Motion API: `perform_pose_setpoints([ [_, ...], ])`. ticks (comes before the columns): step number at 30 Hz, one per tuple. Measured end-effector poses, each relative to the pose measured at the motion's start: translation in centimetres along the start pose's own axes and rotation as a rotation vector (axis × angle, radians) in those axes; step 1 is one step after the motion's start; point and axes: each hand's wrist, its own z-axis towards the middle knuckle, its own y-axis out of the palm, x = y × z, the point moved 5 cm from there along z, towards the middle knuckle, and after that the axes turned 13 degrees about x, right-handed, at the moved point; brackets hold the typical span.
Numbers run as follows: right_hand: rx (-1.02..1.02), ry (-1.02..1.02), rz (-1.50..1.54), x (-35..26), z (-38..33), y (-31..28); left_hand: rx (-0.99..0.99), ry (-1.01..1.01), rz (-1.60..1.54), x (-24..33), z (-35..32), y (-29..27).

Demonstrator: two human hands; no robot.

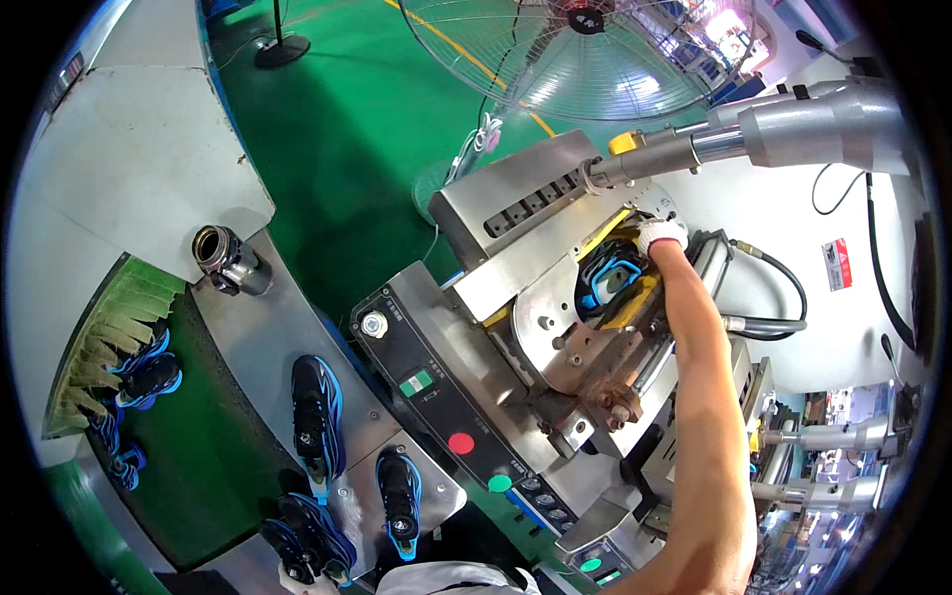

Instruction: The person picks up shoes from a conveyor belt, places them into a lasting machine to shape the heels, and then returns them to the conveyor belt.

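Note:
My right hand [661, 236], in a white glove, reaches into the metal press at the upper right edge of a black and blue sports shoe [607, 282]. Its fingers are curled in, and what they grip is hidden. That shoe sits between yellow pads [635, 301] in the press. At the lower edge, my left hand [309, 583], also gloved, is closed at a black and blue shoe [286, 547]; most of its fingers are hidden. Right against this shoe is another [319, 534]. Two more shoes, one [317, 416] farther off and one [400, 501] nearer, rest on the metal ledge.
A green conveyor belt [198, 446] carries several shoes past a fringed curtain [84, 342] at left. A dark metal cup [233, 260] stands on the ledge. The press's control panel [436, 397] has red and green buttons. A large fan [585, 59] stands beyond.

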Motion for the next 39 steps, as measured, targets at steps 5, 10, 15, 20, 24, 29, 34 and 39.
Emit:
perform_pose_setpoints([
  [5,0.256,0.128,0.268,2.0,-1.2,-2.3,0.142,0.117,-0.091,3.6,-1.0,-2.1],
  [10,-0.065,0.282,0.839,-4.1,-10.2,-11.0,0.131,0.071,-0.247,3.3,-1.3,-0.7],
  [15,0.225,0.493,0.63,-7.3,-6.7,-0.9,0.167,0.12,-0.022,3.3,-1.0,-0.5],
  [20,0.348,0.478,0.456,-5.7,-3.2,1.8,0.231,0.173,-0.141,2.2,-1.2,-0.4],
  [24,0.116,-0.075,0.036,-8.4,-6.2,-5.4,0.22,0.181,-0.227,1.0,-1.0,-0.4],
  [29,0.312,0.326,1.115,-6.6,-17.7,-13.3,0.047,-0.01,-0.079,3.1,-0.9,-0.7],
  [34,0.819,-0.254,1.146,-16.1,-43.9,-22.5,0.175,0.226,-0.22,1.4,-1.4,-0.5],
  [39,0.369,-0.338,0.597,-26.3,-49.9,-4.1,0.249,0.36,-0.199,3.8,-1.0,-1.5],
])
